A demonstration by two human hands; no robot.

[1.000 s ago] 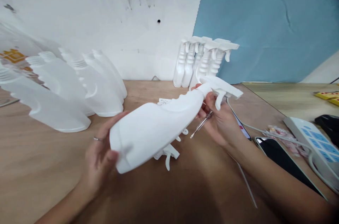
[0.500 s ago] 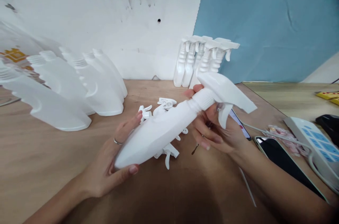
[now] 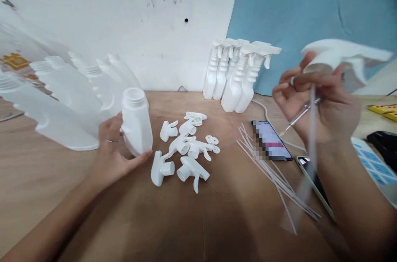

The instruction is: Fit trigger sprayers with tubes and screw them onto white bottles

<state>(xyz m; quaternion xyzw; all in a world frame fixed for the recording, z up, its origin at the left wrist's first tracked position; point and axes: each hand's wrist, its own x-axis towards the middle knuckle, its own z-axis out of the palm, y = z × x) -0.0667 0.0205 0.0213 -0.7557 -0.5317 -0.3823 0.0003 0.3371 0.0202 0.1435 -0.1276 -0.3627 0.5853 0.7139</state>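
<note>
My left hand [image 3: 113,150] grips a white plastic bottle [image 3: 138,125] with a bare threaded neck, held nearly upright above the table. Raised at the right, my right hand [image 3: 325,101] holds a white trigger spray head [image 3: 335,53]. A thin dip tube [image 3: 312,129] hangs down from it, blurred at its lower end. A slim metal tool [image 3: 300,116], perhaps a small screwdriver, is also tucked in the right hand. Between the hands lie several loose spray heads [image 3: 192,171] and a few small white rings [image 3: 212,140].
Open bottles [image 3: 71,117] stand at the left. Bottles with spray heads [image 3: 237,88] stand against the wall at the back. Loose thin tubes [image 3: 273,175] lie near a lit phone [image 3: 273,142]; a second phone [image 3: 319,191] and a power strip [image 3: 372,158] are at the right.
The spray head has come off the bottle and moved up and right in my right hand, with its tube showing. My left hand has tilted the bottle upright and shifted it left.
</note>
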